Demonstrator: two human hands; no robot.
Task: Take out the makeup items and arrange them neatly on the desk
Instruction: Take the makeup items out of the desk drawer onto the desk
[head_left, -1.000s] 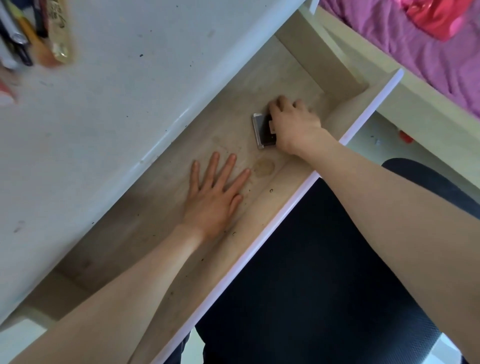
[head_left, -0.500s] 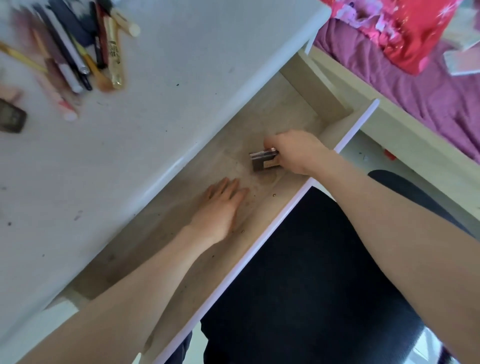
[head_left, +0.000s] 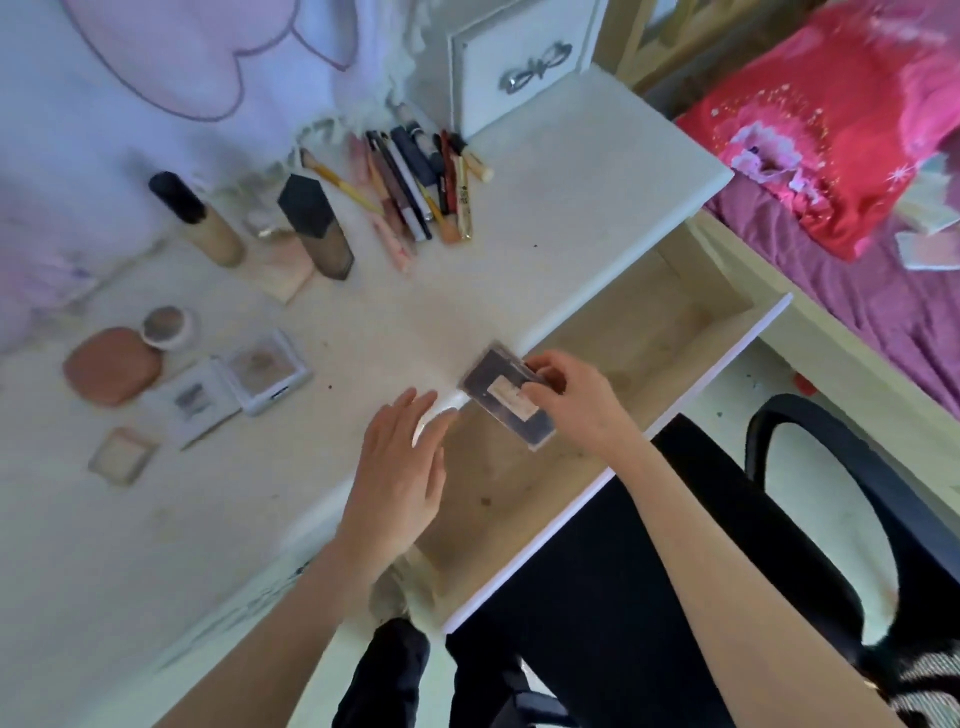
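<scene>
My left hand (head_left: 397, 480) hovers flat over the front edge of the counter (head_left: 519, 270), its fingers straight and loose, holding nothing. Just to its right, my right hand (head_left: 576, 402) pinches a dark rectangular makeup palette (head_left: 506, 397) by its edge, fingers curled round it, lifting it above the open drawer (head_left: 670, 332) where the drawer meets the counter. Beyond the palette, to the left on the counter, lie two white square compacts (head_left: 234, 387), a small pale square one (head_left: 123, 454), a pinkish-brown rounded case (head_left: 111, 371) and a small round jar (head_left: 166, 325). Farther from the palette stand a round tube with a black cap (head_left: 200, 223) and a dark-capped angular bottle (head_left: 319, 231) of beige. Farthest back, a row of pencils, brushes and slim tubes (head_left: 415, 192) lies side by side below a white drawer front (head_left: 524, 57).
</scene>
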